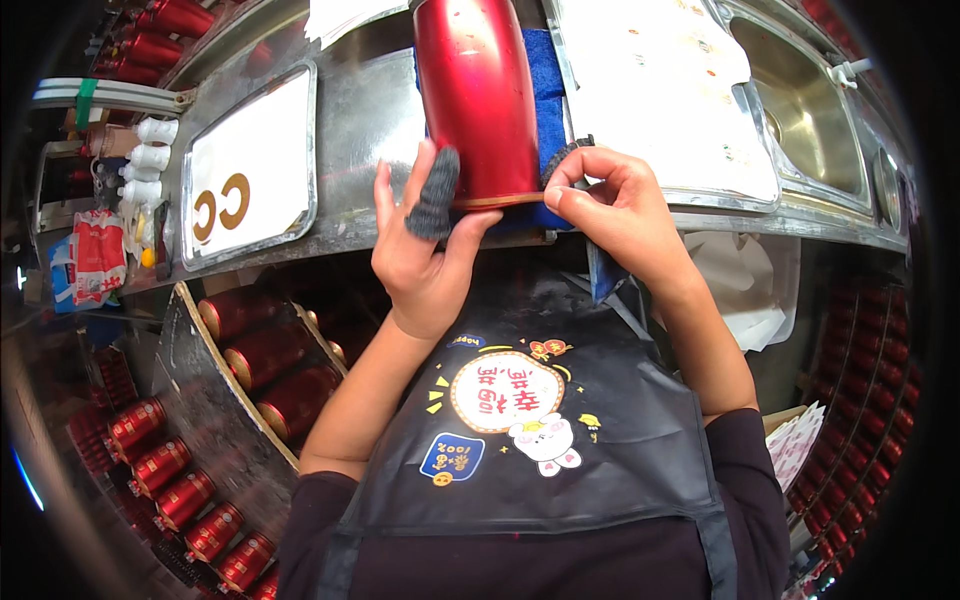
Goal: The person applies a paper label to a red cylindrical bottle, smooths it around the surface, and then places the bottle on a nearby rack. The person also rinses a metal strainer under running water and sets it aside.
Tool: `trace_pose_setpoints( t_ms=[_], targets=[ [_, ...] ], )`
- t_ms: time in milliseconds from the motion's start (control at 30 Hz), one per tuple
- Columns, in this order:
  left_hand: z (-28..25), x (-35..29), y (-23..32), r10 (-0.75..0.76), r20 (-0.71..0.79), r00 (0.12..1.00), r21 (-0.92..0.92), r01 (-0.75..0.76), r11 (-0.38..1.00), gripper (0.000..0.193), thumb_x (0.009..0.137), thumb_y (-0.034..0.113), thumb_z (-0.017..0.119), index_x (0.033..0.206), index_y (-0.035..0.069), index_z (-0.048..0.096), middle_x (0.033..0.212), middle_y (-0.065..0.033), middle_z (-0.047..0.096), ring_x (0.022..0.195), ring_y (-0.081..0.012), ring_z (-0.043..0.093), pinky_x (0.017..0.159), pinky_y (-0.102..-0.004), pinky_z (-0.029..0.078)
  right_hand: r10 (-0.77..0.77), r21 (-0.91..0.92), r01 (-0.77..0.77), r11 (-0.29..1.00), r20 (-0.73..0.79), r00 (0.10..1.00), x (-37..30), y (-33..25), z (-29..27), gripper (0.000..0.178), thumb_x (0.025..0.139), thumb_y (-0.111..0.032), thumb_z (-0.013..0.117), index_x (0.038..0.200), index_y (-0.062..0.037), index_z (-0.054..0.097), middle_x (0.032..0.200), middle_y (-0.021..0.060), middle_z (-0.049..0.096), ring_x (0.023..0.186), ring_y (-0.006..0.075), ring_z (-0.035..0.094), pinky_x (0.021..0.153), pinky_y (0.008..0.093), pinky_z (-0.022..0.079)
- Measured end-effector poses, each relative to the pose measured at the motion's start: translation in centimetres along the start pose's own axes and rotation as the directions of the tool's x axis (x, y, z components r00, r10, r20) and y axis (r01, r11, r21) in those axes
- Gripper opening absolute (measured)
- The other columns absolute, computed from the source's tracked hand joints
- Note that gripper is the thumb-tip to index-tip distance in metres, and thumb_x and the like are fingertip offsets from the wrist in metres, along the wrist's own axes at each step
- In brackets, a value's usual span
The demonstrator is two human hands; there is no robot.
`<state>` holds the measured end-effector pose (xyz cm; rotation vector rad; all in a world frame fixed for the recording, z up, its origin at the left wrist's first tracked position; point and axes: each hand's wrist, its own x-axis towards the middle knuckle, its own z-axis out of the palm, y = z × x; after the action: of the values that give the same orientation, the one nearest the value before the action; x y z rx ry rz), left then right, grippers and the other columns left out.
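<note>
A glossy red metal canister (478, 100) with a gold rim lies on a blue cloth (546, 75), its rim end toward me. My left hand (430, 250) steadies that end, thumb at the rim and a finger in a dark ribbed finger cover along the side. Its other fingers are spread. At the rim's right edge, my right hand (615, 205) has thumb and forefinger pinched together. Whatever is between those fingertips is too small to make out. Another dark ribbed cover (568, 155) shows on a right-hand finger beside the canister.
To the left, a metal tray (310, 130) holds a white sheet with two brown curved pieces (235, 200). A tray with a white patterned sheet (660, 100) lies right, before a steel sink (800, 110). Red canisters (245, 312) fill racks below the bench. Small white bottles (150, 160) stand far left.
</note>
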<state>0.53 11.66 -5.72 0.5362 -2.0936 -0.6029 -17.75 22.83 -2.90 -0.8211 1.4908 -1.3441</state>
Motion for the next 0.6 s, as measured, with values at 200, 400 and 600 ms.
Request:
trace_pose_setpoints(
  t_ms=[200, 400, 600],
  targets=[
    [-0.6, -1.8, 0.0, 0.027, 0.048, 0.998, 0.071, -0.030, 0.997, 0.036, 0.076, 0.008, 0.080, 0.108, -0.004, 0.068, 0.128, -0.0208, 0.061, 0.111, -0.0304, 0.064, 0.111, -0.0608, 0.022, -0.015, 0.027, 0.015, 1.000, -0.006, 1.000, 0.1, 0.0, -0.2, 0.009, 0.087, -0.007, 0.065, 0.083, 0.0001, 0.061, 0.081, -0.0021, 0.058, 0.073, 0.0020, 0.050, 0.063, 0.0172, 0.041],
    [-0.6, -0.6, 1.0, 0.153, 0.119, 0.981, 0.169, -0.172, 0.971, 0.036, 0.075, 0.007, 0.080, 0.108, -0.002, 0.069, 0.130, -0.0236, 0.058, 0.112, -0.0303, 0.063, 0.112, -0.0604, 0.018, -0.011, 0.025, 0.012, 1.000, -0.011, 1.000, 0.1, 0.3, -0.4, 0.009, 0.086, -0.008, 0.066, 0.083, -0.0005, 0.062, 0.082, -0.0026, 0.058, 0.073, 0.0015, 0.050, 0.063, 0.0171, 0.041],
    [-0.4, 1.1, 2.2, 0.235, 0.171, 0.957, 0.264, -0.274, 0.925, 0.030, 0.068, 0.006, 0.080, 0.098, 0.009, 0.074, 0.133, -0.0208, 0.057, 0.120, -0.0381, 0.057, 0.113, -0.0607, 0.015, -0.004, -0.008, 0.004, 1.000, -0.020, 1.000, 0.3, 0.2, -0.3, 0.008, 0.087, -0.008, 0.065, 0.084, -0.0009, 0.062, 0.082, -0.0033, 0.058, 0.073, 0.0015, 0.049, 0.063, 0.0171, 0.040]
  ],
)
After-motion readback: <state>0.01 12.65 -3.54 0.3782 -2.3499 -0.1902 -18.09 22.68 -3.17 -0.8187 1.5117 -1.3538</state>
